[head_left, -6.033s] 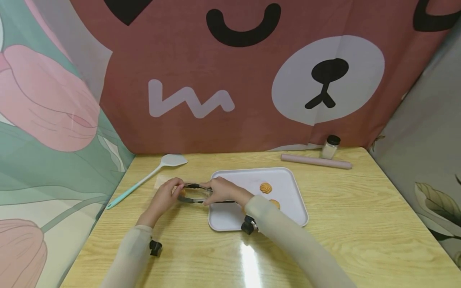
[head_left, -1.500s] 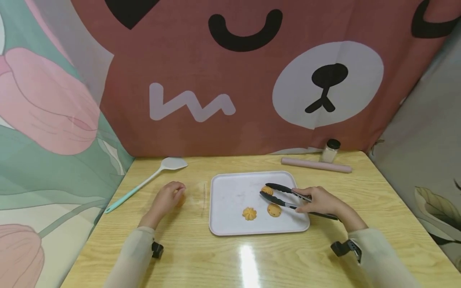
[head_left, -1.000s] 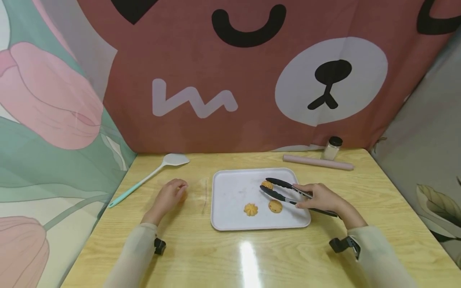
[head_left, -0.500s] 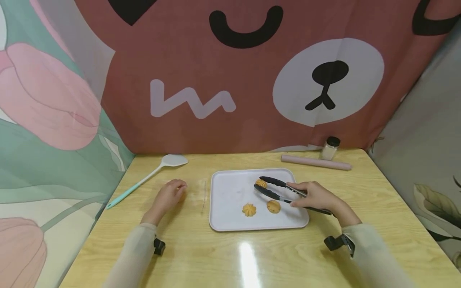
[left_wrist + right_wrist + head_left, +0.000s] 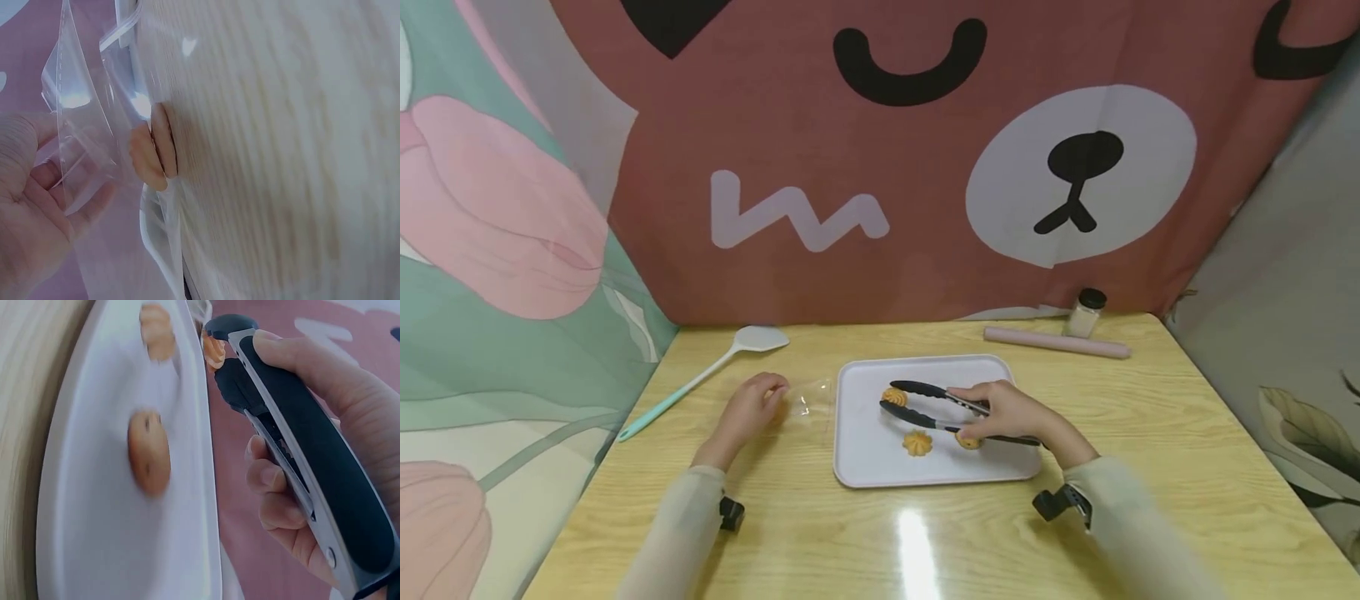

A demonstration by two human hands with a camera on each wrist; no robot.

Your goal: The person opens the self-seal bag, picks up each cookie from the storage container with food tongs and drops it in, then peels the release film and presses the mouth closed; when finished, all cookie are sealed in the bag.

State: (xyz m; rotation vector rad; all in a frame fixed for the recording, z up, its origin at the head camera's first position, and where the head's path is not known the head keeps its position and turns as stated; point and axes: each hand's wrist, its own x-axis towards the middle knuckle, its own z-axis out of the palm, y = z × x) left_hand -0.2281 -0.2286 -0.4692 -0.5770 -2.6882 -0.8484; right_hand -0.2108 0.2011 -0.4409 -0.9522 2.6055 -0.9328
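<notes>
My right hand grips black-and-steel tongs over the white tray. A swirled cookie sits between the tong tips, raised above the tray in the right wrist view. Below lie a flower-shaped cookie and a round dotted cookie, partly covered by the tongs in the head view. Left of the tray, my left hand holds a clear plastic bag at its mouth, fingers seen through the film. Inside the bag rest two cookies, close to the table.
A white spatula with a mint handle lies at the back left. At the back right, a pink rolling pin lies in front of a black-lidded jar. A printed cloth hangs behind the table.
The tongs went from the bag to the right side of the tray and closed around the swirled cookie. Now they move left with it. My left hand stays by the bag.
</notes>
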